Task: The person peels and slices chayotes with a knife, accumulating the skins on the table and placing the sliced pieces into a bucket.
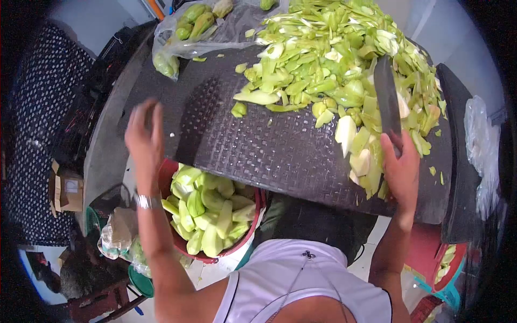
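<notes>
My right hand (401, 164) is wrapped round the handle of a knife (386, 97), whose broad blade points away from me over a heap of green peels and pale scraps (328, 59). On the left, my left hand (144, 126) is raised at the edge of the dark woven-pattern table (258, 134), fingers apart and slightly blurred, holding nothing. Below the table's near edge, between my arms, a red tub (256, 218) holds peeled, cut green pieces (207, 207). Pale cut pieces (346, 132) lie near the knife.
A clear plastic bag (215, 43) with whole green vegetables (202, 26) lies at the far left of the table. Crumpled plastic (482, 145) hangs at the right. A cardboard box (70, 188) and bags (118, 231) are at the left. Another red container (431, 247) stands low right.
</notes>
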The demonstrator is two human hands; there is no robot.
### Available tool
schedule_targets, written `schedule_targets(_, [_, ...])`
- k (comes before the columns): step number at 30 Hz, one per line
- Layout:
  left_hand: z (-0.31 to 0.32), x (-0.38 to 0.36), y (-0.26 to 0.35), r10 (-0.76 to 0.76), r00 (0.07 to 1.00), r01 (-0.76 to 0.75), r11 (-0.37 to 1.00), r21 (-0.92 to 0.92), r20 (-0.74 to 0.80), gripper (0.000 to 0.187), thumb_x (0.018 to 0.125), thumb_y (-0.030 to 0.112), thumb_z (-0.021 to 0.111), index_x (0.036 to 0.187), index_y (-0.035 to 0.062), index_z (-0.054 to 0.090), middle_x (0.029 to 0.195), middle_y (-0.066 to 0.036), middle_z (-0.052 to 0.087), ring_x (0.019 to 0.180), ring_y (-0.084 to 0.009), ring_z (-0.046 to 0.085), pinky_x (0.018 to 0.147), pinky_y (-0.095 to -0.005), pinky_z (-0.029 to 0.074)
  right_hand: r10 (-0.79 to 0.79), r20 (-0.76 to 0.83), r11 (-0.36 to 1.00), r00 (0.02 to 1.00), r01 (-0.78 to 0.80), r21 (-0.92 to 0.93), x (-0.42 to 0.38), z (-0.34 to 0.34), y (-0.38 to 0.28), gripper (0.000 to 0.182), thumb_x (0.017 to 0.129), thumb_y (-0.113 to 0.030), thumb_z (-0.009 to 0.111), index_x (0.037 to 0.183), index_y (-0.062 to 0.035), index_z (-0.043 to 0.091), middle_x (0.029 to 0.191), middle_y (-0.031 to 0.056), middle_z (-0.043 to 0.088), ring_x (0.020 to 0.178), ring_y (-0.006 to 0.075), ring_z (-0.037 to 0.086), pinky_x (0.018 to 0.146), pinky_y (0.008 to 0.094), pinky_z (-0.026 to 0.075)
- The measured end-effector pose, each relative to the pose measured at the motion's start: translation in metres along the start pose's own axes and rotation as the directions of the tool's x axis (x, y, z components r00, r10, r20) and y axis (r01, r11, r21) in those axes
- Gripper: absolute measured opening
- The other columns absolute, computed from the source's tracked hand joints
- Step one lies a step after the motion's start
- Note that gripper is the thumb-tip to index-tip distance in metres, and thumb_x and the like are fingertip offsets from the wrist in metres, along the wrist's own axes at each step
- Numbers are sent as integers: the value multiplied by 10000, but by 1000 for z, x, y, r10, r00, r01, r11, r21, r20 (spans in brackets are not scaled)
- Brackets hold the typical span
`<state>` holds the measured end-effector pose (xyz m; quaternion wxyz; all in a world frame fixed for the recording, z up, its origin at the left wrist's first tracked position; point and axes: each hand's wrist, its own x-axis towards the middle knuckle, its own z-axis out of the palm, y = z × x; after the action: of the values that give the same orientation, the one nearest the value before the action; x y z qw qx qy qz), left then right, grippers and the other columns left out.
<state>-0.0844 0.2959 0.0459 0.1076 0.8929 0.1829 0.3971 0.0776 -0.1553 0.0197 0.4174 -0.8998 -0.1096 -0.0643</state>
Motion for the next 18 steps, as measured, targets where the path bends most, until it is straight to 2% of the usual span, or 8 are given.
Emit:
schedule_targets(1, [23, 35, -5, 131, 991, -132, 991, 18, 29, 225, 998, 184, 667, 1143, 18, 711, 1085, -196, 717, 1005, -367, 705, 882, -406, 540, 40, 25, 999, 999, -41, 26, 1, -1, -1, 383, 1009, -293, 685, 1168, 52, 636, 1124, 239, 742, 1055, 311, 728, 930, 403, 535])
schedule_targets(2, [44, 69, -5, 161, 979, -176, 976, 124, 122, 228, 991, 185, 662, 1149, 26, 704, 1108, -209, 701, 1024, -395, 685, 884, -428, 542, 84, 52, 995, 995, -87, 52, 0, -2, -3, 379, 1008, -289, 685, 1169, 51, 636, 1123, 238, 743, 1048, 308, 730, 919, 398, 539])
schedule_targets(3, [78, 103, -24, 322, 940, -334, 936, 108, 114, 269, 999, 207, 629, 1174, 10, 685, 1131, -223, 692, 1054, -416, 667, 904, -478, 535, 130, 80, 988, 988, -136, 76, -2, -3, -4, 376, 1008, -286, 685, 1170, 51, 636, 1121, 238, 743, 1040, 304, 733, 908, 394, 544])
schedule_targets(7, [209, 224, -112, 285, 891, -369, 908, 197, 354, 396, 980, 322, 617, 1187, -11, 667, 1152, -279, 690, 1091, -445, 657, 937, -529, 519, 121, 51, 992, 991, -123, 43, -7, -12, 4, 344, 1010, -254, 679, 1168, 49, 636, 1088, 220, 751, 999, 279, 735, 869, 387, 554])
schedule_targets(10, [244, 268, -77, 134, 906, -230, 952, 202, 401, 448, 943, 378, 651, 1181, -1, 675, 1134, -294, 702, 1072, -458, 664, 942, -527, 522, 161, 13, 984, 987, -161, 81, -11, -24, -3, 300, 1005, -206, 679, 1166, 45, 637, 1060, 200, 760, 972, 243, 730, 859, 382, 554])
schedule_targets(11, [263, 281, -69, 232, 896, -264, 964, 34, 377, 483, 920, 413, 667, 1166, -3, 679, 1108, -301, 711, 1055, -469, 669, 933, -533, 527, 159, 0, 981, 987, -158, 116, -14, -27, -5, 285, 1003, -188, 679, 1165, 43, 638, 1055, 194, 763, 968, 233, 727, 859, 376, 553])
schedule_targets(14, [310, 300, -11, 387, 867, -407, 913, 0, 316, 511, 909, 417, 680, 1183, -14, 659, 1126, -309, 704, 1080, -461, 668, 927, -526, 538, 207, -51, 968, 977, -197, 159, -21, -32, 4, 252, 1003, -150, 673, 1177, 28, 640, 987, 136, 760, 855, 166, 697, 765, 329, 541])
schedule_targets(18, [391, 344, 41, 328, 883, -341, 940, -21, 335, 652, 845, 466, 731, 1242, -36, 606, 1180, -342, 681, 1116, -467, 664, 957, -514, 538, 373, -85, 887, 924, -328, 325, -32, -41, 19, 249, 1016, -148, 660, 1212, 2, 634, 833, 13, 674, 652, 53, 558, 562, 246, 428])
